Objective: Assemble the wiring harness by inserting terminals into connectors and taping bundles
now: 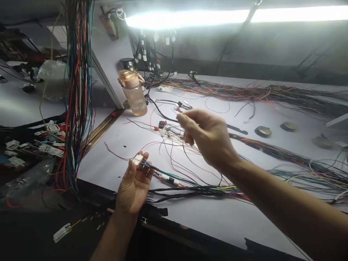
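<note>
My left hand [137, 185] holds a white wire connector [137, 159] between thumb and fingers, near the table's front edge. Several thin wires [163, 170] run from the connector to the right into a wire bundle. Raised over the middle of the table, my right hand [208, 136] has its thumb and fingers pinched together; what they hold, if anything, I cannot make out. Below and left of it lie a black connector [162, 124] and loose thin red wires. White inline connectors [168, 179] lie just right of my left hand.
A water bottle [134, 96] stands at the back left. Hanging wires [78, 72] drop beside the table's left edge. Long wire bundles [231, 90] stretch along the back, with round metal pieces [263, 131] at the right. A bright tube light [187, 18] hangs above.
</note>
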A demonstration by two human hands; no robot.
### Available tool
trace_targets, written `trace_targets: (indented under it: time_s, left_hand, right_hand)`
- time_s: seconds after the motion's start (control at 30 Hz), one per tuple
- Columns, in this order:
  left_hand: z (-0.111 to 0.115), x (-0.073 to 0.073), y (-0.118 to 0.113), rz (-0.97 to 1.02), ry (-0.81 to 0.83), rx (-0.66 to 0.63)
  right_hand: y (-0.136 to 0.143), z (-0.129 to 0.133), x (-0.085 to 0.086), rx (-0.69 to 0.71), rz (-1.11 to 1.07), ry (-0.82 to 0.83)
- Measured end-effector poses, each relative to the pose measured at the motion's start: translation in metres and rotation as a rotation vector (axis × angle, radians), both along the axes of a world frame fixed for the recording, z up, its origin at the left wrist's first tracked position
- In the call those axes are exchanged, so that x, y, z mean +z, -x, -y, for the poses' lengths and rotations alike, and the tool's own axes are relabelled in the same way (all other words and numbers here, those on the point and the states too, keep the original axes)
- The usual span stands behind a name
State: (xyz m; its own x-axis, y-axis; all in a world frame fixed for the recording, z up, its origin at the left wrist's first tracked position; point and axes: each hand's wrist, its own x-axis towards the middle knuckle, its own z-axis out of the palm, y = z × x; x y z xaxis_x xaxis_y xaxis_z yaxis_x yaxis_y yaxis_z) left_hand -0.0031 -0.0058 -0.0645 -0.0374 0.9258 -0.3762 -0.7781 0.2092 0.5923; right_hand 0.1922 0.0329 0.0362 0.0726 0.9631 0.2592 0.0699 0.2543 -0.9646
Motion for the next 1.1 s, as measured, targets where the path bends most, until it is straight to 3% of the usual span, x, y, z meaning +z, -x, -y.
trace_targets:
  time_s: [0.1,0.2,0.3,0.37,0.5,0.6,0.67,0.87,1.0,1.1]
  left_hand:
    - [0.001,0.0,0.001,0.042,-0.007,0.006]
    - [0.003,-0.001,0.002,0.063,-0.028,-0.022]
    - [0.004,-0.003,0.002,0.073,-0.057,-0.046]
    - [0.003,-0.004,0.002,0.095,-0.074,-0.047]
    - [-0.001,-0.003,-0.001,0.109,-0.076,-0.06]
    - [-0.002,0.0,-0.003,0.088,-0.044,-0.09]
    - [-0.003,0.001,-0.003,0.089,-0.029,-0.107]
    - [-0.003,-0.004,-0.002,0.108,-0.038,-0.127]
    - [-0.004,-0.002,-0.003,0.072,-0.057,-0.119]
    - [-0.006,0.001,-0.002,0.053,-0.014,-0.089]
  right_hand:
    - [0.013,-0.042,-0.003,0.034,0.033,0.021]
    - [0.041,-0.065,-0.035,0.17,0.223,0.158]
    - [0.067,-0.066,-0.074,0.423,0.368,0.432]
    - [0.077,-0.061,-0.089,0.489,0.389,0.494]
    - [0.077,-0.054,-0.09,0.579,0.214,0.557]
    - [0.055,-0.054,-0.078,0.542,-0.034,0.42]
    - [0.03,-0.053,-0.072,0.435,0.013,0.261]
    - [-0.04,-0.019,-0.085,0.011,0.879,-0.118]
    - [-0.048,0.037,-0.097,0.051,1.069,-0.417]
    - [-0.042,0.074,-0.105,0.155,1.071,-0.439]
